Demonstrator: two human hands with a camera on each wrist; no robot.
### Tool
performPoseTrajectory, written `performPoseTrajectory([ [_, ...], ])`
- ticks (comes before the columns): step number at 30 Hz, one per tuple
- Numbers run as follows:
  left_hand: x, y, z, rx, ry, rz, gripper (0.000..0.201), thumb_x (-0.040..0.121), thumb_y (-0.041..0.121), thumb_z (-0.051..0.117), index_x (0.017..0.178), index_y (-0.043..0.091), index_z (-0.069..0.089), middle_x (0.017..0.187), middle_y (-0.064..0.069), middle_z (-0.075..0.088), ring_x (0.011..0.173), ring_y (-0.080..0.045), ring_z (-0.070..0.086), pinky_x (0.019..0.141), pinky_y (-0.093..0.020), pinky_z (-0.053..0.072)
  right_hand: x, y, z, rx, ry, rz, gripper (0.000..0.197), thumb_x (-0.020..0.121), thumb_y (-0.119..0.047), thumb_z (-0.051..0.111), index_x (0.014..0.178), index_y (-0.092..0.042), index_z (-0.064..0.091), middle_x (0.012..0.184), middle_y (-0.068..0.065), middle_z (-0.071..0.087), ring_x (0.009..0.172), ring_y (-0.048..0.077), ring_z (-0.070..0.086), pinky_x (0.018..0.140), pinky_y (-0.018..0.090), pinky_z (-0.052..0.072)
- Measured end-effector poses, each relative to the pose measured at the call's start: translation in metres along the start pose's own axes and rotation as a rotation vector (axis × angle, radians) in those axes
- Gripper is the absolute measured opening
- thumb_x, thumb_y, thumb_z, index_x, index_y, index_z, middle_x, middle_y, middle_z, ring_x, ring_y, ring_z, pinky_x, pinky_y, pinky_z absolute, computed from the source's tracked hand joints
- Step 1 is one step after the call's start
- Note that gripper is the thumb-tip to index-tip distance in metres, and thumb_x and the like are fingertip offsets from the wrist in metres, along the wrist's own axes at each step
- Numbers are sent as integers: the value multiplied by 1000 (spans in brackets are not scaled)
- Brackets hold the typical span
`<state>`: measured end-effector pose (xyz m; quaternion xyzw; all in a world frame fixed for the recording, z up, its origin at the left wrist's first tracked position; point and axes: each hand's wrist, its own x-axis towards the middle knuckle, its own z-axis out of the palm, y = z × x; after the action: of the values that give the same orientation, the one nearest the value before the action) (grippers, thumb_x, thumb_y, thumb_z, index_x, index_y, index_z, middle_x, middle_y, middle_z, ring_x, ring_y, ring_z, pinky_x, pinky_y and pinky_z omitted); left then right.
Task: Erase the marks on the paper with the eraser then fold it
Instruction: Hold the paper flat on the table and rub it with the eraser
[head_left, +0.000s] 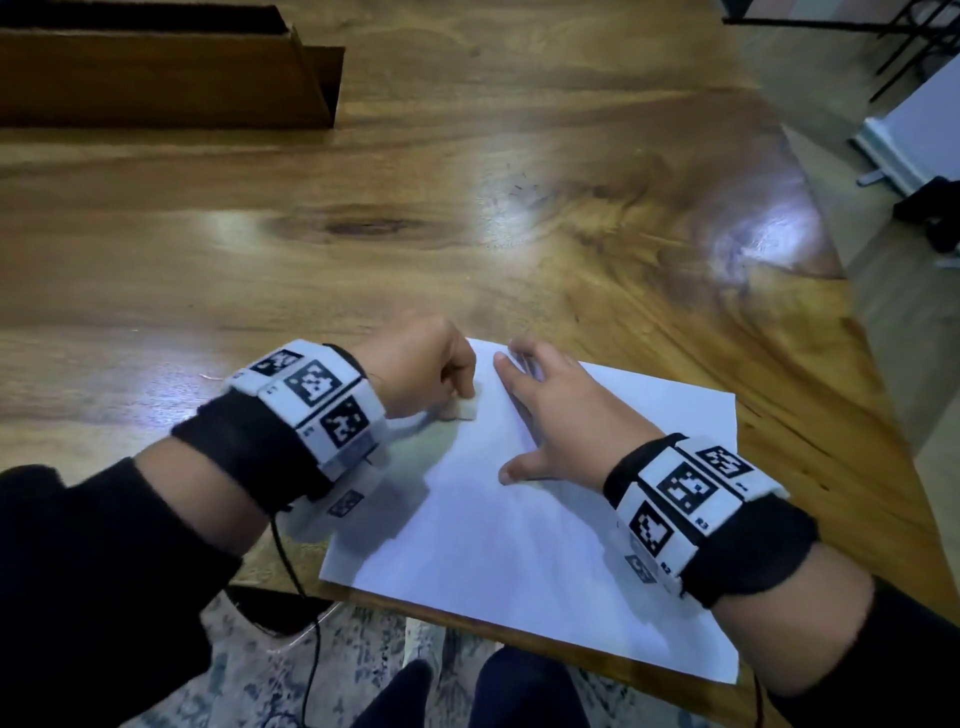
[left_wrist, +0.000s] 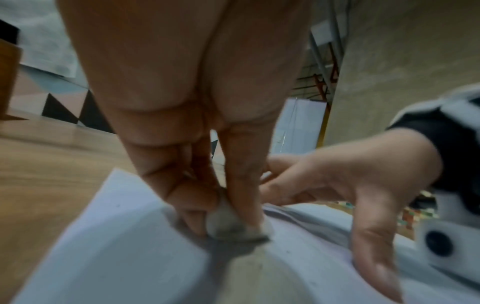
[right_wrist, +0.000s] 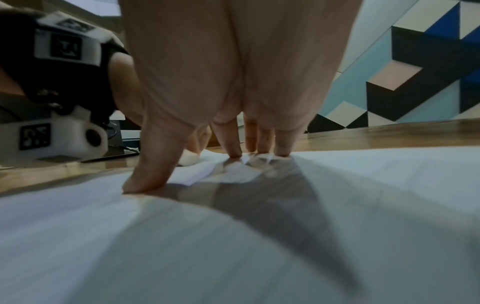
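Observation:
A white sheet of paper lies on the wooden table near its front edge. My left hand pinches a small white eraser and presses it on the paper's far left part. In the left wrist view the eraser shows a grey, dirty lower face against the paper. My right hand lies flat on the sheet with fingers spread, holding it down. The right wrist view shows its fingertips and thumb pressed on the paper, with the eraser beyond. No marks are plain to see.
A brown cardboard box stands at the table's far left. The table's right edge drops to the floor, where a black metal frame and a white object stand. A black cable hangs below the front edge over a patterned rug.

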<state>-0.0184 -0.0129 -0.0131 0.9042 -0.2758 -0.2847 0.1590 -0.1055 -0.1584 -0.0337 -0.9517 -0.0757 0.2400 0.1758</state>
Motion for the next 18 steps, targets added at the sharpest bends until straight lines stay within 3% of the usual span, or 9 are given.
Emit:
performPoseTrajectory([
  [1, 1, 0, -2, -6, -25, -4, 18, 70, 1, 66, 80, 14, 72, 59, 9, 56, 64, -13, 53, 58, -16, 43, 0, 0, 1, -7, 2, 2, 111, 71, -47, 76, 152, -15, 7, 152, -3, 3, 140, 15, 9, 112, 21, 18],
  [3, 8, 3, -3, -20, 66, -9, 17, 70, 3, 66, 82, 14, 70, 61, 6, 56, 68, -17, 55, 67, -24, 45, 1, 0, 1, -23, 6, -3, 112, 70, -49, 76, 152, -15, 8, 148, -1, 8, 136, 16, 15, 111, 21, 21],
  [6, 9, 9, -1, -4, 173, 6, 13, 73, 7, 66, 84, 12, 68, 61, 9, 50, 70, -17, 51, 68, -24, 41, 2, -1, 0, -35, 9, -3, 111, 70, -48, 77, 151, -13, 9, 143, 1, 12, 133, 17, 18, 110, 22, 23],
  [10, -2, 6, 0, 32, -62, 0, 15, 68, 7, 70, 80, 16, 69, 59, 11, 50, 60, -11, 49, 55, -19, 37, 1, -1, 0, -44, 6, -2, 111, 70, -49, 76, 151, -12, 10, 144, 1, 12, 133, 17, 18, 110, 22, 23],
  [13, 7, 11, -2, -33, 105, -21, 15, 72, 6, 65, 86, 11, 67, 62, 5, 52, 68, -19, 52, 66, -24, 42, 0, -3, 1, -69, 15, -2, 114, 67, -53, 76, 151, -11, 11, 143, 2, 14, 132, 19, 19, 111, 24, 24],
  [15, 10, 15, 2, -28, 179, -20, 14, 75, 7, 63, 88, 10, 64, 69, 0, 54, 75, -21, 52, 69, -25, 40, -1, -5, 2, -73, 11, 3, 118, 66, -55, 76, 151, -10, 8, 146, 3, 11, 135, 19, 16, 113, 24, 22],
  [18, -5, 7, 9, -9, 96, -19, 11, 73, 13, 67, 84, 13, 64, 67, 2, 56, 73, -21, 52, 68, -25, 41, -3, -5, 2, -56, -12, 12, 121, 67, -55, 76, 151, -11, 1, 154, 2, -2, 143, 19, 0, 116, 25, 11],
])
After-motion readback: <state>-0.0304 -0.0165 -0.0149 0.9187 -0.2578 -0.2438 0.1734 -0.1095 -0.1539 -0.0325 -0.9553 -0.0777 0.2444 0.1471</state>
